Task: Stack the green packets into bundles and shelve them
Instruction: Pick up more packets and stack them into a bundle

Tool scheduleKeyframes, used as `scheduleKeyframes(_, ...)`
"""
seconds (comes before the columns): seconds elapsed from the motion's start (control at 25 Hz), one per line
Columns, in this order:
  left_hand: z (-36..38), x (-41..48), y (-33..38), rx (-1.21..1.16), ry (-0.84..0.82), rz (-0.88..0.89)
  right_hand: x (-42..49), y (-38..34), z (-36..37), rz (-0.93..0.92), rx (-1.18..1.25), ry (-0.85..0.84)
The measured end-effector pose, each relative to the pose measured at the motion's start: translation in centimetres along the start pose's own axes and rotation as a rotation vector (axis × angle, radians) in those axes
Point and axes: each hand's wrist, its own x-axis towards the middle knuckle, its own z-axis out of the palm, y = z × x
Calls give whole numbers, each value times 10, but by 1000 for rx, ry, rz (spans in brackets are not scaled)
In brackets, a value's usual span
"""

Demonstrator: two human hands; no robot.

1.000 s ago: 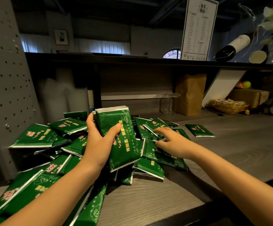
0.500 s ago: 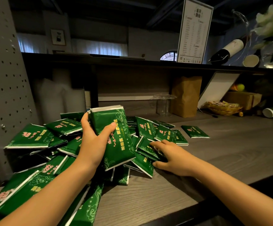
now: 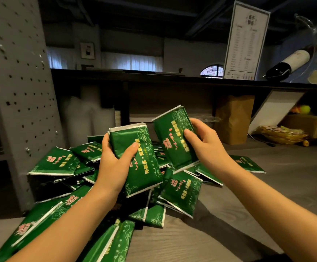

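Note:
A loose heap of green packets (image 3: 55,163) with pink and yellow print covers the grey wooden counter (image 3: 267,205). My left hand (image 3: 114,165) grips a stacked bundle of packets (image 3: 142,167) upright above the heap, thumb across its front. My right hand (image 3: 205,146) holds a few more green packets (image 3: 172,137), lifted and tilted, just to the right of the bundle and a small gap apart from it. One single packet (image 3: 248,163) lies flat further right on the counter.
A perforated grey panel (image 3: 15,91) stands at the left. Under the dark upper shelf (image 3: 154,76) are a brown paper bag (image 3: 233,118), a leaning white board (image 3: 275,110), a cardboard box (image 3: 305,125) and a yellow basket (image 3: 282,135). A menu card (image 3: 246,40) and wine bottle (image 3: 290,63) stand above.
My right hand has picked a few packets off the heap and raised them beside the bundle. My left hand keeps the bundle, now slightly higher.

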Motion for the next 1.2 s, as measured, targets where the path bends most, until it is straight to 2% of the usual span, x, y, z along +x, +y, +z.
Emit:
scheduleKeyframes(0.08,-2,6,1,-55,34,-15,6,-5,18,35,194,7)
scheduleKeyframes(0.16,-2,10,-1,-129,85,-45,9,-4,38,59,268,-7)
scheduleKeyframes(0.28,-3,14,-4,-184,131,-85,10,4,68,48,197,-31)
scheduleKeyframes(0.44,-7,14,-7,-48,159,-74,6,11,93,-18,201,-8)
scheduleKeyframes(0.64,-9,9,-10,9,68,-56,-10,18,105,-64,100,-5)
scheduleKeyframes(0.84,-13,12,-9,-16,-30,-102,-14,21,97,-88,5,-171)
scheduleKeyframes(1.04,-14,13,-14,37,-20,-51,-8,19,72,-127,-89,-349)
scheduleKeyframes(1.12,-11,9,-15,60,6,-5,-2,20,58,-164,-168,-313)
scheduleKeyframes(1.2,-6,3,-14,104,12,43,9,29,43,-140,-257,-174)
